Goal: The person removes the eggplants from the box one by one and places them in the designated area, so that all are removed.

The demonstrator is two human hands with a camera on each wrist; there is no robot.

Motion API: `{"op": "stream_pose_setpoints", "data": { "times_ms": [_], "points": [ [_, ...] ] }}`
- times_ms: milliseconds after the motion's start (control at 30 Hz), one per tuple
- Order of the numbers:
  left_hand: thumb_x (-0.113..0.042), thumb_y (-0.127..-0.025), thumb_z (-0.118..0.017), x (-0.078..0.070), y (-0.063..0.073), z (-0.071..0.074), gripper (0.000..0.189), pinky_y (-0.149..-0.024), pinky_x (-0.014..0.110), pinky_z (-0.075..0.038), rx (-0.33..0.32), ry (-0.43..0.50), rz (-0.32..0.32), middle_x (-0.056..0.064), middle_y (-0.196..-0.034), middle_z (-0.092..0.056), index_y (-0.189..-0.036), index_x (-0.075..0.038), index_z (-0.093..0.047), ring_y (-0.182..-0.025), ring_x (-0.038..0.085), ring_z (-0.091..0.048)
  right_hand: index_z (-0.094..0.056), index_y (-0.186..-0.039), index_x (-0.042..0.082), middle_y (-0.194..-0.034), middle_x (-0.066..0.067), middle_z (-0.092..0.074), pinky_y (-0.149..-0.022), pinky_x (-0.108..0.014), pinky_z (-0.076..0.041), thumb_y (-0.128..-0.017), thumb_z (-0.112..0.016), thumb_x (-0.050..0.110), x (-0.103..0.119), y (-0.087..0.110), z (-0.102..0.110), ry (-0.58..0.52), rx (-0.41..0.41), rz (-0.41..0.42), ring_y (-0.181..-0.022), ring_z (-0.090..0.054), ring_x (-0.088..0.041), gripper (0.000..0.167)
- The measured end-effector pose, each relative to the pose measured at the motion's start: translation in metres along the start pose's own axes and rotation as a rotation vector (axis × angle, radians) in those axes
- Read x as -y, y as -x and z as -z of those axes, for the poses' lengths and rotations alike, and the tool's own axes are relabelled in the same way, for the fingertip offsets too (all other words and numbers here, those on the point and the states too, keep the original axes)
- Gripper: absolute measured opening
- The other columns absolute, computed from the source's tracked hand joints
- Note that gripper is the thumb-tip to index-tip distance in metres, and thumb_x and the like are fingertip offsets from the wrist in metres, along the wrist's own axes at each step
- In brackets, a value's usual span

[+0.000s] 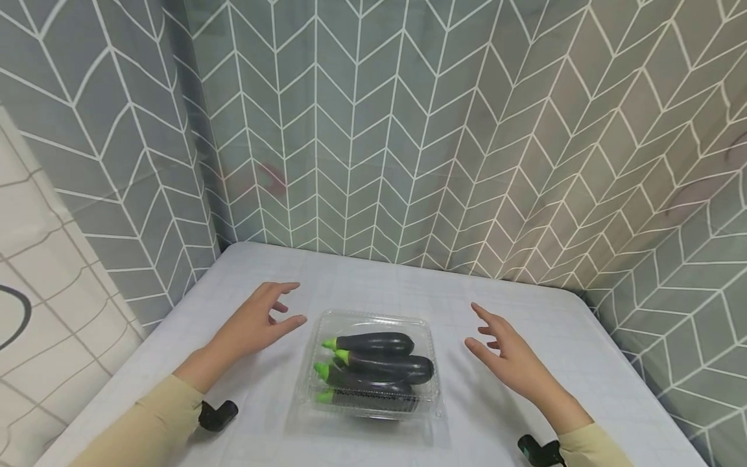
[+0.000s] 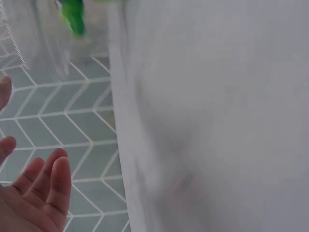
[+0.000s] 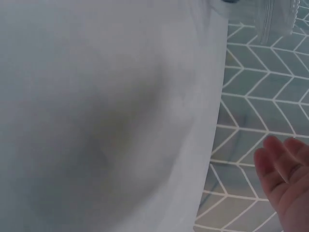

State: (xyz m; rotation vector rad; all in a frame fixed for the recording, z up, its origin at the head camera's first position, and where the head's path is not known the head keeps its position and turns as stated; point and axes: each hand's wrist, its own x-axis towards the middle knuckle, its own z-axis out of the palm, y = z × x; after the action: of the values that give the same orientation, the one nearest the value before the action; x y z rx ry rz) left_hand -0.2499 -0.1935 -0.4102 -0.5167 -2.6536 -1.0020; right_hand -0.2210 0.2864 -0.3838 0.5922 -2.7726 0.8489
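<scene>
Grey-green curtain (image 1: 362,130) with white zigzag lines stands behind the far edge of the white-covered table (image 1: 496,415) and also along its right edge; beyond the left edge hangs a pale checked cloth (image 1: 52,279). About midway between the left and right edges, and well apart from the far edge, is one clear plastic container (image 1: 373,318). Inside it lie four dark eggplants (image 1: 397,368). I cannot tell if its lid is fully fastened.

Left hand (image 1: 251,327) is raised at the container's left side, and right hand (image 1: 513,360) at its right side, so the container lies between the two palms. From the left hand it is to the right and slightly toward the person; from the right hand, to the left. The left hand appears the nearer one. Both hands have fingers spread and loosely bent, they hold nothing, and neither touches the plastic.

The eggplants have their long axes running from left to right, roughly across the gap between the hands. Their green stems (image 1: 321,370) point to the table's left edge, and their rounded ends to the right edge.
</scene>
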Motion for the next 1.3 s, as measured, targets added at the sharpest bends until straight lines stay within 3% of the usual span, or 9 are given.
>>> {"op": "stream_pose_setpoints", "data": {
  "times_ms": [167,367,533,733,867,1067,1300],
  "points": [
    [-0.059,-0.086,-0.068,-0.013,0.014,-0.002,0.076,-0.079,0.035,-0.053,0.003,0.127,0.049,0.009,-0.135,-0.05,-0.146,-0.021,-0.045,-0.101,0.015,-0.064,-0.034,-0.154,0.022,-0.148,-0.007,-0.043,-0.088,-0.046,-0.051,-0.1,-0.061,0.035,0.007,0.016,-0.01,-0.061,-0.014,-0.011,-0.117,-0.059,-0.028,0.062],
    [-0.056,-0.086,-0.07,-0.022,0.023,-0.004,0.073,-0.078,0.031,-0.054,-0.003,0.168,0.052,0.008,-0.136,-0.05,-0.146,-0.025,-0.044,-0.101,0.013,-0.063,-0.036,-0.152,0.026,-0.146,-0.003,-0.045,-0.086,-0.038,-0.052,-0.1,-0.062,0.026,0.018,0.028,-0.02,-0.144,-0.032,0.013,-0.115,-0.06,-0.021,0.058],
    [-0.052,-0.087,-0.072,-0.03,0.03,-0.009,0.07,-0.076,0.03,-0.054,0.002,0.188,0.035,0.007,-0.136,-0.049,-0.145,-0.026,-0.045,-0.101,0.012,-0.063,-0.037,-0.151,0.026,-0.143,-0.005,-0.049,-0.085,-0.034,-0.052,-0.099,-0.062,0.018,0.026,0.036,-0.025,-0.211,-0.045,0.028,-0.112,-0.062,-0.02,0.059],
    [-0.049,-0.087,-0.073,-0.041,0.042,-0.018,0.066,-0.073,0.027,-0.054,0.053,0.26,0.034,0.006,-0.137,-0.049,-0.144,-0.028,-0.046,-0.1,0.01,-0.063,-0.037,-0.151,0.025,-0.142,-0.012,-0.049,-0.084,-0.031,-0.053,-0.1,-0.06,0.013,0.028,0.041,-0.031,-0.335,-0.038,-0.021,-0.112,-0.062,-0.023,0.057],
    [-0.045,-0.087,-0.074,-0.045,0.048,-0.02,0.065,-0.071,0.028,-0.054,0.062,0.307,0.041,0.007,-0.137,-0.049,-0.144,-0.025,-0.047,-0.099,0.01,-0.064,-0.038,-0.15,0.025,-0.142,-0.015,-0.048,-0.083,-0.03,-0.053,-0.101,-0.058,0.014,0.028,0.043,-0.034,-0.431,-0.023,-0.072,-0.112,-0.062,-0.022,0.054],
    [-0.042,-0.086,-0.076,-0.045,0.054,-0.017,0.064,-0.07,0.028,-0.054,0.058,0.337,0.045,0.002,-0.137,-0.049,-0.142,-0.026,-0.049,-0.099,0.01,-0.064,-0.043,-0.146,0.024,-0.139,-0.015,-0.051,-0.082,-0.029,-0.053,-0.101,-0.059,0.014,0.033,0.047,-0.039,-0.471,-0.014,-0.111,-0.11,-0.064,-0.022,0.049],
    [-0.037,-0.085,-0.079,-0.043,0.061,-0.019,0.063,-0.071,0.029,-0.055,0.091,0.385,-0.02,-0.003,-0.137,-0.049,-0.14,-0.026,-0.051,-0.1,0.013,-0.065,-0.049,-0.142,0.017,-0.138,-0.015,-0.051,-0.082,-0.029,-0.053,-0.098,-0.063,0.014,0.038,0.052,-0.042,-0.505,0.043,-0.143,-0.107,-0.064,-0.019,0.046]
  ]
}}
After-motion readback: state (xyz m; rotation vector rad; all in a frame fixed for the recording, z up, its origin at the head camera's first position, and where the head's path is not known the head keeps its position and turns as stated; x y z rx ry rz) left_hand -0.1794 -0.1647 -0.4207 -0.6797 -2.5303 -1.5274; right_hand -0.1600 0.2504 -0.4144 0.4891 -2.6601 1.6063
